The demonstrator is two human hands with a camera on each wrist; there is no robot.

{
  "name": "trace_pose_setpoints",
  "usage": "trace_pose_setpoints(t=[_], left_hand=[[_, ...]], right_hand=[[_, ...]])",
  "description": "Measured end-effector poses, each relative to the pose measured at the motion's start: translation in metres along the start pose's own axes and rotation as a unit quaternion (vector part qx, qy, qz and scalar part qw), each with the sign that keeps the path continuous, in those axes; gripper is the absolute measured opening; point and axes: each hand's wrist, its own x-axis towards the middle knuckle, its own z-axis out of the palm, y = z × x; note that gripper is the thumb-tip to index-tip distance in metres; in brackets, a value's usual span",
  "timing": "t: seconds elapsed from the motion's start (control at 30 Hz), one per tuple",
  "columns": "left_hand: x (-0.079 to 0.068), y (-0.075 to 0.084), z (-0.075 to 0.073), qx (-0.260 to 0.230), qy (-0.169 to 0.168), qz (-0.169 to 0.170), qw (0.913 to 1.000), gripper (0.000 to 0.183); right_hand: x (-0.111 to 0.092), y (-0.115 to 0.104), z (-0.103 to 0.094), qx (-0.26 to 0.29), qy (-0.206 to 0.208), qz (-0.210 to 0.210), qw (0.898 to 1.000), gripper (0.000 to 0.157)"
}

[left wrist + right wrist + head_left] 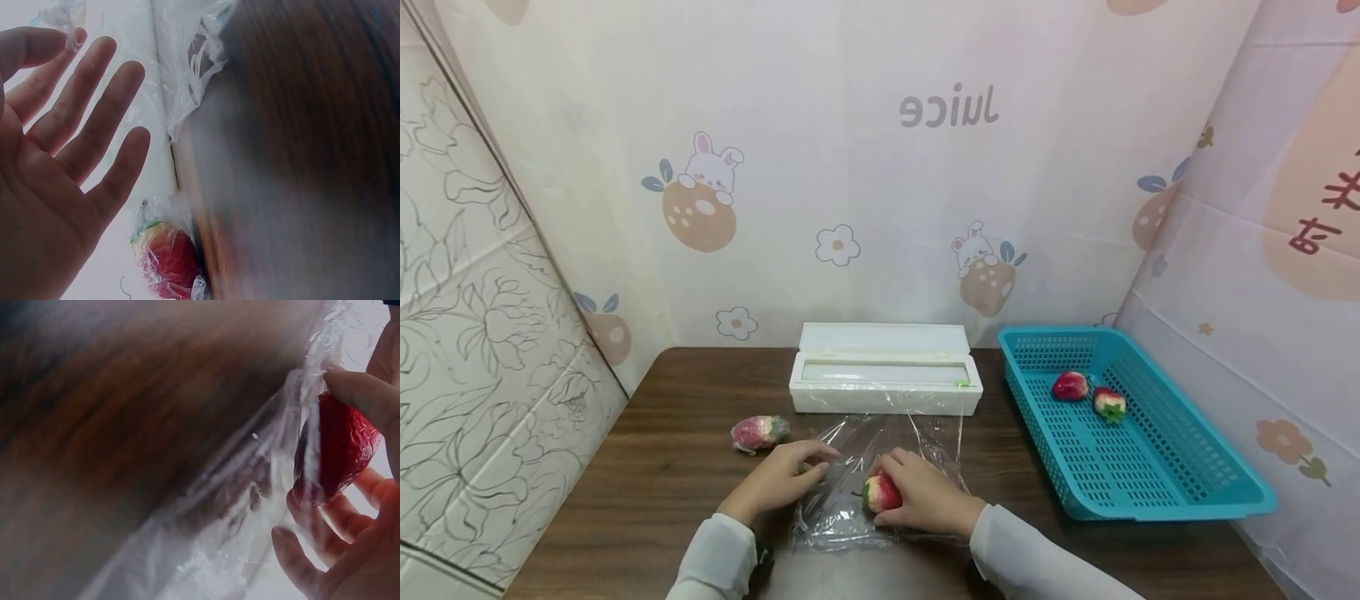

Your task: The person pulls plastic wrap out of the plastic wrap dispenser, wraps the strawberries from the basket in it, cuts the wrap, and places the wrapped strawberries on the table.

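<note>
Strawberry [882, 495] in the grip of the right hand [931, 493] — the thumb and curled fingers cover part of its red body, while the green leafy end pokes out toward the left fingers. Clear film [842, 525] lies about it and spreads between both sets of fingers; being see-through, its edges are hard to trace. The left hand [784, 479] is loose, fingers parted and lightly bent; a wisp of film overlaps its thumb tip in the left wrist view, though whether they touch cannot be told. Just beyond the left knuckles rests a film-wrapped strawberry [757, 433], partly veiled by creases. The dark table [677, 475] is a blur past the fingers in both wrist views. Ahead of the fingertips stands a white box [883, 400], lid raised — its inside hard to make out. Well off to the right of the right fingers, a blue basket [1172, 511] holds two more strawberries [1070, 386].
</note>
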Motion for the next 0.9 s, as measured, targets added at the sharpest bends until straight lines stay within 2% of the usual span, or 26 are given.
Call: trace_pose_setpoints(t=[0.3,0.4,0.53,0.63,0.73,0.8,0.9], left_hand=[[-0.001,-0.001,0.006,0.004,-0.007,0.011,0.9999,0.021],[-0.003,0.001,0.011,0.001,-0.013,0.024,0.9996,0.021],[-0.007,0.006,0.019,0.006,-0.028,0.058,0.9979,0.019],[-0.011,0.009,0.023,0.028,-0.039,0.090,0.9948,0.016],[-0.014,0.012,0.026,0.034,-0.066,0.105,0.9917,0.010],[-0.016,0.015,0.029,0.032,-0.095,0.094,0.9905,0.011],[-0.020,0.020,0.031,0.028,-0.138,0.053,0.9886,0.020]], right_hand=[[0.002,0.000,0.010,0.013,-0.006,-0.016,1.000,0.057],[-0.001,0.002,0.011,0.023,-0.010,-0.010,1.000,0.065],[-0.009,0.003,0.007,0.031,0.000,-0.014,0.999,0.078],[-0.017,0.005,0.000,0.021,0.019,-0.016,0.999,0.071],[-0.026,0.010,-0.008,0.000,0.022,-0.009,1.000,0.056],[-0.033,0.015,-0.013,-0.018,0.008,-0.011,1.000,0.045],[-0.041,0.022,-0.018,-0.051,-0.035,-0.033,0.998,0.035]])
